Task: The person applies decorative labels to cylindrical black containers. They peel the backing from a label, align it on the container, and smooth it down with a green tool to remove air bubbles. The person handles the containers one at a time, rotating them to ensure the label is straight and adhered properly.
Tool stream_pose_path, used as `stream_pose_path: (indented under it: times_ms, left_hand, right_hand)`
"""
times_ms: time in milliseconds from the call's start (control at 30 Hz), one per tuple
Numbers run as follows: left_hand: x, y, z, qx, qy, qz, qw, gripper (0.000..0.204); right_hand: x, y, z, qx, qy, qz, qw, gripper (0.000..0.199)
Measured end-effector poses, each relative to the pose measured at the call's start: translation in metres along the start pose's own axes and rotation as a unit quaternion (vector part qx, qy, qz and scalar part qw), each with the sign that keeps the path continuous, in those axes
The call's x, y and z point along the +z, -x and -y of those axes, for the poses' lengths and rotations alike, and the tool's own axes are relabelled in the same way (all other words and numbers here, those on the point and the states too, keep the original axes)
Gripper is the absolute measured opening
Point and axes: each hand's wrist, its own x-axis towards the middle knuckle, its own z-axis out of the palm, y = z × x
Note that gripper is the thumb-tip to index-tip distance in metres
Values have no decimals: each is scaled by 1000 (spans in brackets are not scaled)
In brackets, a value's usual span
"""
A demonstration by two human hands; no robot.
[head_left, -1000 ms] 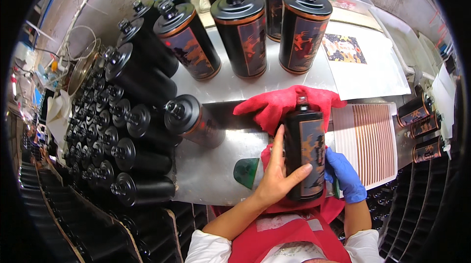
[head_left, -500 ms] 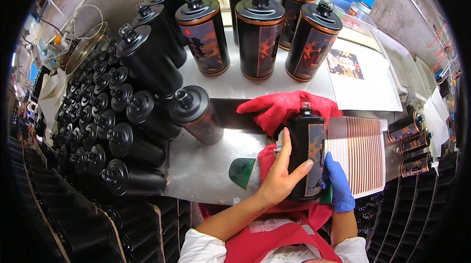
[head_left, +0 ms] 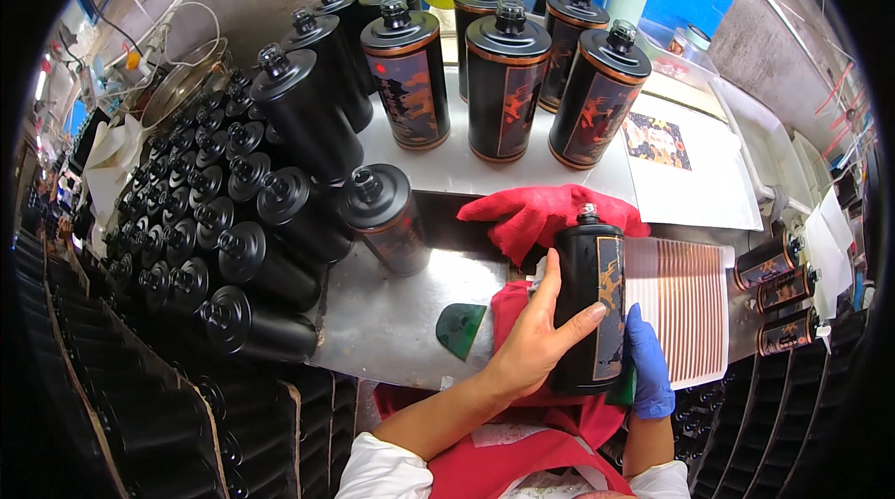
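The left hand (head_left: 530,350) clasped a black bottle (head_left: 584,273); what the gloved right hand (head_left: 650,367) gripped was unclear. Uneven pressure could've creased the label (head_left: 610,289).

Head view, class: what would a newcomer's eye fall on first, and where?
Probably the black bottle right of centre, clasped by the bare left hand, with the blue-gloved right hand beside it. Next come the crowded bottles on the left and the bright red cloth beyond the black bottle's neck.
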Motion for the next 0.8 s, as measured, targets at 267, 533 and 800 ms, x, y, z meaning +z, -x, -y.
stream_pose_path:
  times_ms: [267, 533, 800]
  left_hand:
    - [-26, -9, 21, 37, -110, -49, 992, 87]
    - [-81, -22, 28, -76, 115, 55, 989, 55]
    - [-76, -28, 28, -197, 269, 59, 941, 67]
  right_hand:
    - [0, 1, 1, -73, 114, 45, 990, 41]
    - [19, 15, -11, -344, 245, 16, 906, 42]
    - [32, 34, 2, -388, 318, 49, 864, 53]
